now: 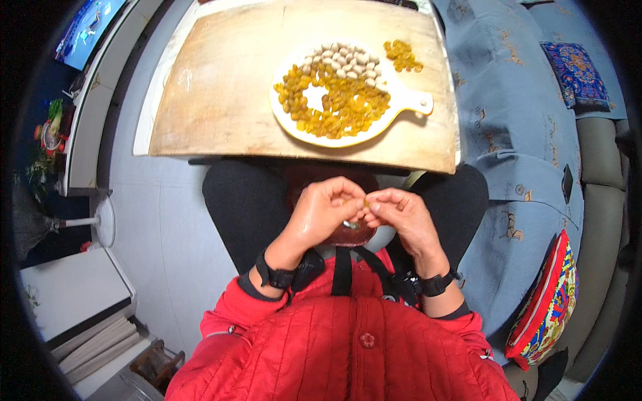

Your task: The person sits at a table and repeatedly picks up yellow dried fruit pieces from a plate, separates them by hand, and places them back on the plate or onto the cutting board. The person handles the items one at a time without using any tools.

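Observation:
My left hand (323,213) and my right hand (401,215) meet over my lap, and their fingertips pinch a small yellow raisin (367,203) between them. Below them is a dark reddish bowl (358,238), partly hidden by the hands, with something shiny in it. On the wooden board in front of me rests a white round plate with a handle (412,100). It holds pale, shelled-looking nuts (351,59) at the far side and many yellow raisins (331,120) on the near side. A small pile of raisins (403,55) lies on the board to the right of the plate.
The wooden board (215,100) covers a table whose near edge is just above my knees. To the right stands a sofa with a blue cover (521,125) and patterned cushions (546,306). At the left are a white cabinet (75,285) and a lit screen (88,35).

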